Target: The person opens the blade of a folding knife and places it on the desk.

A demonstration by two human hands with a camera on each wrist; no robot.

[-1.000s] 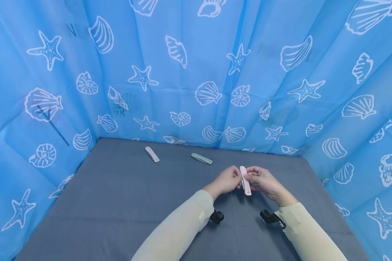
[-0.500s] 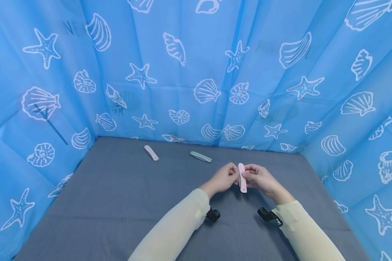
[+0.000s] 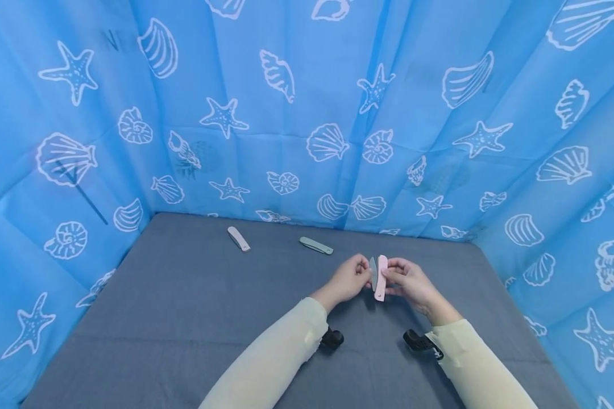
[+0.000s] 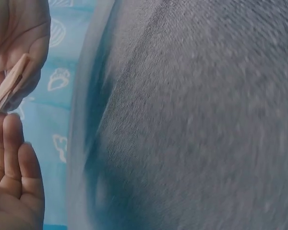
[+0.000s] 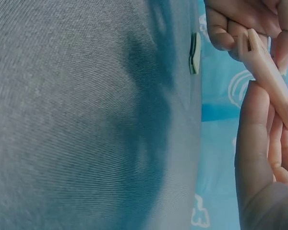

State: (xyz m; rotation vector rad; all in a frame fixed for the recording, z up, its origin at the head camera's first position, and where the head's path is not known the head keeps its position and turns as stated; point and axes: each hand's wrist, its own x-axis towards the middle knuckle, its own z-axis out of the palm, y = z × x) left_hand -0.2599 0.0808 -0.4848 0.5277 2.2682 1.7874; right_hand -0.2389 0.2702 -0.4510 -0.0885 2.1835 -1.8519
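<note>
My right hand point(image 3: 414, 286) holds a pink folding knife point(image 3: 381, 278) upright between thumb and fingers, above the table. Its blade point(image 3: 373, 274) stands a little out of the handle on the left side, the pivot end being at the bottom. My left hand point(image 3: 349, 278) pinches the blade with thumb and curled fingers. In the right wrist view the pink handle point(image 5: 269, 74) slants between both hands, and its slot shows at the lower end. The left wrist view catches only the edge of the knife point(image 4: 8, 88).
Two other folding knives lie on the dark grey table point(image 3: 199, 307) towards the back: a pale pink one point(image 3: 239, 239) at the left and a green one point(image 3: 315, 246) nearer the hands. A blue curtain with shell prints point(image 3: 286, 136) encloses the table's back and sides.
The blade has swung partly out of the pink handle, away to the left. Both hands have stayed nearly in place, and the knife has tilted slightly.
</note>
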